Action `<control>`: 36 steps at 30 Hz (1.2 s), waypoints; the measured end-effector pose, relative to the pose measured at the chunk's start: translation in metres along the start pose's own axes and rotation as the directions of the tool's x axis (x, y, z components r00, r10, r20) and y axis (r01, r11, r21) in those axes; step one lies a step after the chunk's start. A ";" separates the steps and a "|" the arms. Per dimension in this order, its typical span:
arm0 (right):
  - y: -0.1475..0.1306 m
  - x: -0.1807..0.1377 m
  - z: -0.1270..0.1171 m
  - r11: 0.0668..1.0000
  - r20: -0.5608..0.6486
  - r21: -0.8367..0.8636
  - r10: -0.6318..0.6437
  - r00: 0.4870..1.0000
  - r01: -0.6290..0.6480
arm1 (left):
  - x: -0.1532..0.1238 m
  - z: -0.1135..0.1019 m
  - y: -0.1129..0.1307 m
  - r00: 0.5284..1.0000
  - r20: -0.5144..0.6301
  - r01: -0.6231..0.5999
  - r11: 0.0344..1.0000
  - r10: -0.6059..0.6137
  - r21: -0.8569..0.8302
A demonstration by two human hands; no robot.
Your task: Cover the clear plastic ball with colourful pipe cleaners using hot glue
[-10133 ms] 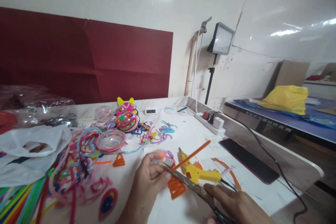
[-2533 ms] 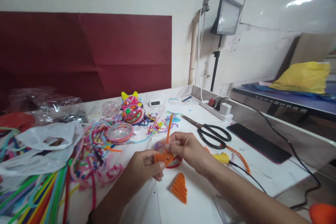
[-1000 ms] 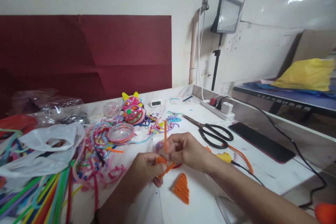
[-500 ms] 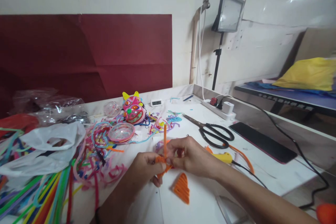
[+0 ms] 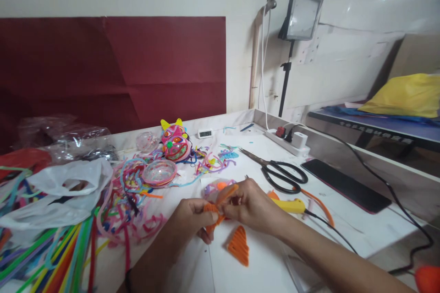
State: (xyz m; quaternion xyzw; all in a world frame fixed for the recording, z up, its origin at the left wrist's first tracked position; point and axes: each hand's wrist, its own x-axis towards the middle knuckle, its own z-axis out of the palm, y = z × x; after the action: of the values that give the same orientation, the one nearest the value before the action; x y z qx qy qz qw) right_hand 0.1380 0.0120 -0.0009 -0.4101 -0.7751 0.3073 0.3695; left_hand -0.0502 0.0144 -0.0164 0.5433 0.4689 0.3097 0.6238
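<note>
My left hand pinches the folded end of an orange pipe cleaner just above the white table. My right hand grips the free length of the same pipe cleaner and has it bent over toward the left hand. A finished orange zigzag triangle of pipe cleaner lies on the table just below both hands. Behind the hands lies a clear dome piece with coloured trim, partly hidden.
Black scissors and a yellow glue gun lie right of my hands. A phone, power strip and cable sit at the right edge. Loose pipe cleaners, a plastic bag, a clear bowl and a colourful mask fill the left.
The upright free end of the orange pipe cleaner has been bent down and sideways by my right hand. Ten seconds ago my right hand held the scissors; they now lie on the table.
</note>
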 end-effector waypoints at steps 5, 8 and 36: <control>-0.004 0.000 -0.001 0.999 -0.005 -0.034 -0.041 0.999 0.041 | -0.002 0.001 0.001 1.000 0.007 0.000 1.000 0.000 -0.030; -0.006 0.000 -0.002 0.998 -0.002 -0.004 -0.055 0.998 0.055 | -0.004 0.001 0.003 1.000 -0.021 -0.015 1.000 0.014 -0.025; -0.008 -0.002 0.025 0.480 0.174 0.777 0.457 0.872 -0.407 | -0.004 0.003 -0.002 0.579 -0.079 -0.384 0.358 0.811 0.851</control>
State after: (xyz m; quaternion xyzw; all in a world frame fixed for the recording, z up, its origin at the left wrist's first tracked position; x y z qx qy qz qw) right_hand 0.1145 0.0018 -0.0090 -0.3923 -0.4167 0.6892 0.4443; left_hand -0.0490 0.0090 -0.0175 0.7871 0.4488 0.4224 0.0237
